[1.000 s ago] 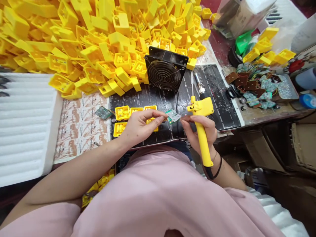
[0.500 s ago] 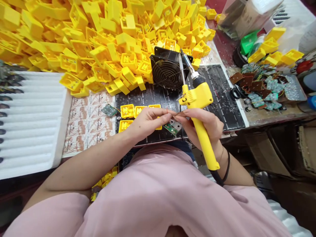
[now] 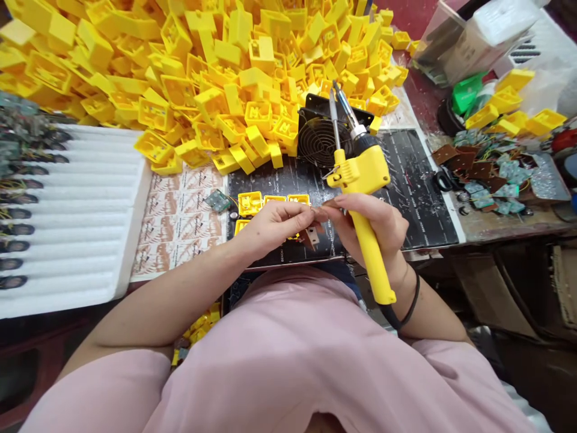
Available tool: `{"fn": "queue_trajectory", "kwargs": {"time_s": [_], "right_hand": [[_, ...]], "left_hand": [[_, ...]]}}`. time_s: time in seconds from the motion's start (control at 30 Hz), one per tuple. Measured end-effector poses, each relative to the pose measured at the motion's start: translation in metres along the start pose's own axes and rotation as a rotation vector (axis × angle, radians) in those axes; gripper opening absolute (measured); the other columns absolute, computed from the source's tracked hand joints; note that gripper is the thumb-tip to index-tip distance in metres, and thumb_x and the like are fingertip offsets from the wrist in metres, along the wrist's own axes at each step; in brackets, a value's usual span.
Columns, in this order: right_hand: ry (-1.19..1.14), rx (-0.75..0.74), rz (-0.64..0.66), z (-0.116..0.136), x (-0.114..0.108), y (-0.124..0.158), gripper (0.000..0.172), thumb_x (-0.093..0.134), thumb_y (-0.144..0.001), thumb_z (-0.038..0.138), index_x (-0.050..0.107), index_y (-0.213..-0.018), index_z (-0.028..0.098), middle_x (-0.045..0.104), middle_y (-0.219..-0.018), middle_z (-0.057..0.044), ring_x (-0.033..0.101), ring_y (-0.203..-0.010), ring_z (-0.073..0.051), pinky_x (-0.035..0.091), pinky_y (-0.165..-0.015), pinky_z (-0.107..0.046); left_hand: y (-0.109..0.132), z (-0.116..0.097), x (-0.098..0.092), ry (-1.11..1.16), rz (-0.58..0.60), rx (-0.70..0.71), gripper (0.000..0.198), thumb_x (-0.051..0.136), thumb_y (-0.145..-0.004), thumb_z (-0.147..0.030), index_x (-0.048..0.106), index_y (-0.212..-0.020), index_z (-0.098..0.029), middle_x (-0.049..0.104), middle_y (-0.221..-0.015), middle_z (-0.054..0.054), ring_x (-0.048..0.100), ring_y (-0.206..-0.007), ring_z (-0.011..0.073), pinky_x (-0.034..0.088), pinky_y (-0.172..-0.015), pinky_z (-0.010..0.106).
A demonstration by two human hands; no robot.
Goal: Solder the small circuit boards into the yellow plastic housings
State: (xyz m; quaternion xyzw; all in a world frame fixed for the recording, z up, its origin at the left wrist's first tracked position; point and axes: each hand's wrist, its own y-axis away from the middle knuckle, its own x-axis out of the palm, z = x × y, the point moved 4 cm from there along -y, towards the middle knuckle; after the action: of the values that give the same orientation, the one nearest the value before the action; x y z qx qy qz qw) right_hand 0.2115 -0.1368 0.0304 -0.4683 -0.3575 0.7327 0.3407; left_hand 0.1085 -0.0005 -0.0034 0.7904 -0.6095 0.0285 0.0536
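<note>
My left hand and my right hand meet fingertip to fingertip above the black mat. The right one holds a yellow soldering gun against its palm, with the tip pointing up and away. Its thumb and forefinger also pinch something small beside the left fingertips. The left thumb and forefinger are pressed together, and what lies between them is too small to make out. Just below the fingertips is a brown circuit board. Small yellow housings sit on the mat, partly hidden behind the left hand.
A large heap of yellow housings covers the back. A black fan stands behind the soldering gun. White ribbed foam with round parts lies at left, near a small circuit board. Circuit boards are piled at right.
The view has shifted, so the bench appears further right. The board below the fingertips now shows brown instead of green. Both hands stay close together.
</note>
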Motion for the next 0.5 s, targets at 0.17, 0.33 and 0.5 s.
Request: {"fn": "queue_trajectory", "kwargs": {"time_s": [0.17,0.33,0.5], "right_hand": [[-0.171,0.081,-0.045,0.0,0.012,-0.003,0.034,0.074,-0.098,0.018,0.059,-0.127,0.03,0.079,-0.104,0.001,0.08,-0.083,-0.016,0.068,-0.076,-0.027],[-0.349,0.228,-0.054,0.006,0.017,0.005,0.035,0.074,-0.099,0.021,0.057,-0.129,0.028,0.077,-0.108,-0.001,0.08,-0.093,-0.016,0.069,-0.089,-0.033],[-0.428,0.273,-0.026,0.018,0.028,0.01,0.046,0.078,-0.092,0.01,0.057,-0.128,0.029,0.076,-0.107,0.002,0.079,-0.094,-0.014,0.067,-0.092,-0.03]], "left_hand": [[0.009,-0.006,-0.003,0.008,-0.058,0.048,0.054,0.082,-0.084,-0.07,0.083,-0.087,-0.016,0.082,-0.084,0.008,0.078,-0.073,0.02,0.066,-0.07,0.029],[0.019,-0.005,-0.019,0.083,-0.349,0.239,0.04,0.085,-0.086,-0.059,0.083,-0.085,-0.019,0.08,-0.087,0.005,0.075,-0.078,0.0147,0.064,-0.08,0.025],[0.024,0.003,-0.026,0.045,-0.393,0.372,0.033,0.08,-0.093,-0.054,0.083,-0.088,-0.021,0.076,-0.092,0.004,0.072,-0.079,0.0124,0.061,-0.077,0.023]]}}
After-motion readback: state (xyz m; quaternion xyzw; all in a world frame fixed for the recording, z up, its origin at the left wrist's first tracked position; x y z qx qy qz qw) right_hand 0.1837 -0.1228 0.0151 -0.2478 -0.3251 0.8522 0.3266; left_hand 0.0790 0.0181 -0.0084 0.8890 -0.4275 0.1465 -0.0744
